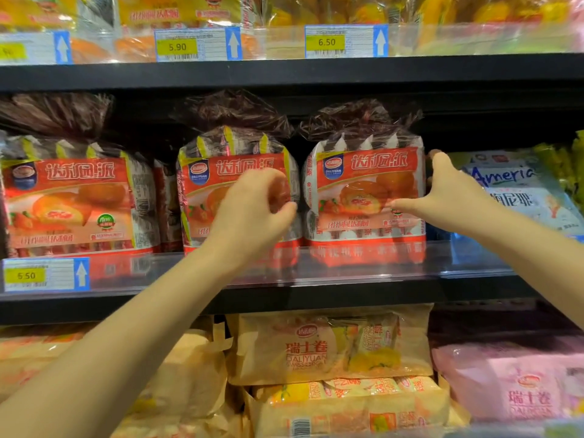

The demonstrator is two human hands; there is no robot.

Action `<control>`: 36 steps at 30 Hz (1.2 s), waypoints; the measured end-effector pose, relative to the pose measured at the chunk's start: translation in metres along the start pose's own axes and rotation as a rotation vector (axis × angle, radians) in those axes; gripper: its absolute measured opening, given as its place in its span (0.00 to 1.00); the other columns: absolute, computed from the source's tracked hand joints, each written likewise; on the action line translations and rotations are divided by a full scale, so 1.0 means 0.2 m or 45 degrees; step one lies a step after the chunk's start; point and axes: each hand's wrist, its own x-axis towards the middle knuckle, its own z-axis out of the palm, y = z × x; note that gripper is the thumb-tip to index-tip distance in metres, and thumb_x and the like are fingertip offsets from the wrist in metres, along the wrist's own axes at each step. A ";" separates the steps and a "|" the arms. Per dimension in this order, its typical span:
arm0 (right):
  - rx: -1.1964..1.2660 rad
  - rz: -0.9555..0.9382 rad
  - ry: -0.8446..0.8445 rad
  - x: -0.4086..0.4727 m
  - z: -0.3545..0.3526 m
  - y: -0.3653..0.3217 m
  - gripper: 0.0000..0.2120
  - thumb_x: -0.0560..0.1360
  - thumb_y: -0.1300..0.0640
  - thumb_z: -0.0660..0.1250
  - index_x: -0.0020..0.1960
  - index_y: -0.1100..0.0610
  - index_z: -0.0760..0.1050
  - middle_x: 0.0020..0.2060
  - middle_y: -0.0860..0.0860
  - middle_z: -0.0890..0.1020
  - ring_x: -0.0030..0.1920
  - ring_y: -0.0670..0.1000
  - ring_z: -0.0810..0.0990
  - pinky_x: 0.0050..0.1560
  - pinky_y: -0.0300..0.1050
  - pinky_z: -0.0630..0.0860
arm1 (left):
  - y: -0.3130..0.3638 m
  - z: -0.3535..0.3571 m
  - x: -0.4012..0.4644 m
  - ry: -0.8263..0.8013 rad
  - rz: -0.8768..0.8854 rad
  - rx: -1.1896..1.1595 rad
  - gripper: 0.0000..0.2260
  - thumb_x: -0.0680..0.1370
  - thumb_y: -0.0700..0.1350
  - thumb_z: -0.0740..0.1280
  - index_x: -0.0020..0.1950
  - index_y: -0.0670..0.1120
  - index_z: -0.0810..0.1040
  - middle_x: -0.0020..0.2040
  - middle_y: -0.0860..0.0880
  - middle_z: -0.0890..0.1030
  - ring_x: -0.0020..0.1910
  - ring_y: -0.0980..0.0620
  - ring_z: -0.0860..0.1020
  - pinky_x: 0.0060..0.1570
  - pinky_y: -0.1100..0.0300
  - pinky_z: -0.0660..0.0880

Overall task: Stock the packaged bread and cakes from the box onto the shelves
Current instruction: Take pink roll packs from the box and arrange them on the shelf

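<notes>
Three red bags of strawberry cake pies stand on the middle shelf [284,270]. My right hand [445,188] spans the right edge of the right-hand red bag [363,191]: the thumb lies straight across its front, and the fingers reach along its side. My left hand [252,210] is blurred. It hovers in front of the middle red bag [227,172] with its fingers loosely curled, and nothing shows between them. A third red bag [72,200] stands further left. The box is out of view.
A white and blue bag [518,191] lies right of my right hand. A clear plastic lip with a 5.50 price tag [27,275] fronts the shelf. Yellow Swiss-roll bags [331,349] and pink bags [518,380] fill the shelf below. Orange bags fill the shelf above.
</notes>
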 end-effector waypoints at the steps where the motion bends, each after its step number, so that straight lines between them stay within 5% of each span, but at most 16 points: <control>1: -0.008 -0.001 0.004 0.01 0.01 0.00 0.47 0.68 0.47 0.74 0.75 0.57 0.48 0.66 0.56 0.71 0.62 0.58 0.74 0.54 0.51 0.73 | -0.05 -0.03 0.00 0.106 0.030 0.112 0.17 0.74 0.45 0.68 0.62 0.42 0.75 0.58 0.45 0.76 0.58 0.48 0.73 0.59 0.61 0.68; 4: 0.035 -0.006 -0.008 0.03 0.05 0.01 0.55 0.65 0.45 0.76 0.76 0.56 0.41 0.68 0.57 0.70 0.64 0.58 0.73 0.60 0.53 0.71 | -0.20 -0.08 0.00 0.210 -0.017 0.496 0.28 0.72 0.48 0.71 0.69 0.41 0.68 0.67 0.36 0.67 0.67 0.37 0.65 0.66 0.44 0.62; 8: 0.112 -0.005 -0.008 0.05 0.09 0.00 0.58 0.58 0.41 0.77 0.75 0.51 0.42 0.66 0.58 0.69 0.61 0.58 0.73 0.60 0.56 0.74 | -0.29 -0.10 -0.02 -0.040 -0.336 0.520 0.37 0.72 0.59 0.69 0.75 0.53 0.54 0.76 0.38 0.47 0.74 0.35 0.46 0.68 0.32 0.51; 19: 0.043 -0.022 0.017 0.05 0.12 0.01 0.59 0.56 0.38 0.77 0.72 0.44 0.40 0.67 0.59 0.67 0.62 0.60 0.73 0.62 0.59 0.72 | -0.30 -0.08 -0.01 -0.052 -0.415 0.284 0.40 0.71 0.57 0.71 0.75 0.54 0.51 0.75 0.40 0.43 0.73 0.35 0.49 0.68 0.40 0.60; 23: 0.012 0.022 0.002 0.04 0.14 -0.01 0.65 0.45 0.29 0.72 0.72 0.42 0.40 0.66 0.60 0.68 0.59 0.62 0.75 0.59 0.62 0.74 | -0.31 -0.06 -0.01 -0.029 -0.411 0.300 0.40 0.72 0.57 0.71 0.75 0.55 0.50 0.75 0.41 0.43 0.73 0.36 0.48 0.67 0.40 0.61; 27: -0.106 0.029 0.038 0.05 0.18 0.00 0.64 0.55 0.35 0.76 0.72 0.43 0.32 0.70 0.61 0.64 0.64 0.63 0.72 0.61 0.62 0.72 | -0.32 -0.06 -0.01 -0.047 -0.431 0.292 0.41 0.71 0.58 0.71 0.75 0.55 0.49 0.75 0.41 0.42 0.73 0.36 0.47 0.66 0.40 0.62; 36: -0.176 0.062 0.027 0.07 0.19 -0.01 0.63 0.58 0.37 0.77 0.74 0.49 0.34 0.69 0.63 0.64 0.63 0.63 0.72 0.60 0.61 0.73 | -0.33 -0.04 0.02 -0.114 -0.444 0.240 0.45 0.71 0.57 0.71 0.76 0.55 0.44 0.75 0.39 0.40 0.73 0.34 0.46 0.70 0.41 0.57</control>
